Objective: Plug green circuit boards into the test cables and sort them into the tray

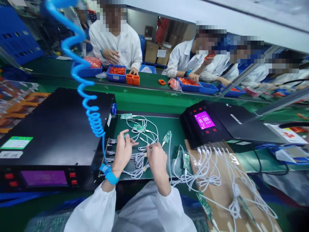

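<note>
My left hand (123,153), wearing a blue wrist strap (109,174), is by the ports of the left black box. Its curled fingers hold a small green circuit board (125,135), mostly hidden behind them. To its right, my right hand (157,159) is closed in a pinch on a thin white cable (144,140); the fingers cover part of it. White cables (139,162) lie coiled between and below the hands. Beyond them, more green boards (139,128) rest on the green mat, joined to cables. Another board (166,137) lies right of my right hand.
A black box (55,122) stands left, another with a lit purple screen (204,120) right. Bundled cables lie on cardboard (227,174). A blue coiled cord (90,109) hangs in front. Across the bench, people in white coats work beside blue bins (116,77) of orange parts.
</note>
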`<state>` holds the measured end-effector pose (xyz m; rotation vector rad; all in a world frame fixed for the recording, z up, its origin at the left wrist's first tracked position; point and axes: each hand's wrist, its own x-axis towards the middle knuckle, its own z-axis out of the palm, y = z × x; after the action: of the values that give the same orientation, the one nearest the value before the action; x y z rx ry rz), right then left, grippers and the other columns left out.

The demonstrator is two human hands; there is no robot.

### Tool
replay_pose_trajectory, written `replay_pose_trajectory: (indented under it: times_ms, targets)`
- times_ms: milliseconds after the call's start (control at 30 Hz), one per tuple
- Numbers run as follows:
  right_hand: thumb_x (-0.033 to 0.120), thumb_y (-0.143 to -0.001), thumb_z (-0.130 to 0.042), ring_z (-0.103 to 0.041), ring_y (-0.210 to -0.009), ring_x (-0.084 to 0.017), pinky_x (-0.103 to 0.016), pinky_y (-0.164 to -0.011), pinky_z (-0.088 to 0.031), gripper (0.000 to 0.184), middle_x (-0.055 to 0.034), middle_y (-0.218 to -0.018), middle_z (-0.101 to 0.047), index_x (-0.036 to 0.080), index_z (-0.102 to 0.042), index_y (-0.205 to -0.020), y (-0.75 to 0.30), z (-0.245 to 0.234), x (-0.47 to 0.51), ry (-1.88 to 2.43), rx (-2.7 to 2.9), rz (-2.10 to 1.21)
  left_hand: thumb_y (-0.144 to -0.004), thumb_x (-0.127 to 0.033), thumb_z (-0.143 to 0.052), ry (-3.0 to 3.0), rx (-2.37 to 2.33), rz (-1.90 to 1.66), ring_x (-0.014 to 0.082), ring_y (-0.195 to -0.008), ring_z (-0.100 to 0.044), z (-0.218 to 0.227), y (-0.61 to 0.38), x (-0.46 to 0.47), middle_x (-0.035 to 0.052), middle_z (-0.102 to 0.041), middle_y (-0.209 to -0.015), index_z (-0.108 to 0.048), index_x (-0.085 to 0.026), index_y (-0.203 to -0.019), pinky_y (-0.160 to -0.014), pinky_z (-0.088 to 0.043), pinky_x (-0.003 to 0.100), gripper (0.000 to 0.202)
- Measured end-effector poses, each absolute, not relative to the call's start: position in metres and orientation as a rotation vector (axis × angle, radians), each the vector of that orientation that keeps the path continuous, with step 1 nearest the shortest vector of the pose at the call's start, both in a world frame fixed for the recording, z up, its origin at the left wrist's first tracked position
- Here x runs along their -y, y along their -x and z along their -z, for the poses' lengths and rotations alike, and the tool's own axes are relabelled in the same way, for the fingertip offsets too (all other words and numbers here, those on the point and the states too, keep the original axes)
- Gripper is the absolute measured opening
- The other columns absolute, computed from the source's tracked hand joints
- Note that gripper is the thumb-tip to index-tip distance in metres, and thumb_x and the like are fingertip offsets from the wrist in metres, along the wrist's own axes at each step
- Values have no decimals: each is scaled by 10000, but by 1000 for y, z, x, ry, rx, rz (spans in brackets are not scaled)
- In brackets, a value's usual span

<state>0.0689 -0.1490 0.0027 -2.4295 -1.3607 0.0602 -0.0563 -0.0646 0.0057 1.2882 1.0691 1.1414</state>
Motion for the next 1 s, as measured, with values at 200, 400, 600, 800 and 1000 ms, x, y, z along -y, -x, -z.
replay_pose_trajectory:
  times_ms: [200,400,600,800,1000]
  targets:
    - [250,-988,-640,-715,-819,-239,-283,-572,-430,113,-140,-1032,-666,160,-706,-1002,-66,1,130,2490,1356,6,-1005,-578,-516,-1263,-1040,-1032,172,-759,-727,-13,55,67,30,-649,-868,-566,-184,-1239,-804,-617,351,461]
    - [108,-975,-527,-656,-861,-246,-304,-609,-486,197,-165,-997,-638,146,-695,-878,-70,11,127,2409,1492,107,-950,-600,-625,-1360,-1082,-1146,151,-708,-645,-19,58,66,52,-713,-889,-699,-183,-1141,-622,-503,243,465]
    - [217,-1015,-511,-602,-976,-257,-375,-799,-544,144,-111,-1009,-609,187,-644,-968,-74,-6,145,1920,1499,77,-889,-533,-749,-1187,-1097,-1411,206,-997,-702,-36,57,65,116,-745,-1142,-750,-171,-1156,-828,-557,275,450]
    - [302,-1060,-468,-661,-772,-148,-294,-770,-556,235,-15,-918,-665,206,-527,-1266,-72,-12,159,1515,1302,-529,-817,-532,-826,-961,-1092,-1481,163,-832,-683,-48,54,64,75,-737,-980,-745,-175,-1176,-747,-562,266,513]
    - [361,-1014,-613,-629,-775,-142,-259,-696,-502,186,-26,-895,-677,202,-710,-1005,-67,-13,161,1444,1240,-432,-789,-483,-865,-840,-939,-1369,136,-843,-663,-45,53,64,52,-725,-992,-739,-198,-1186,-739,-543,242,504]
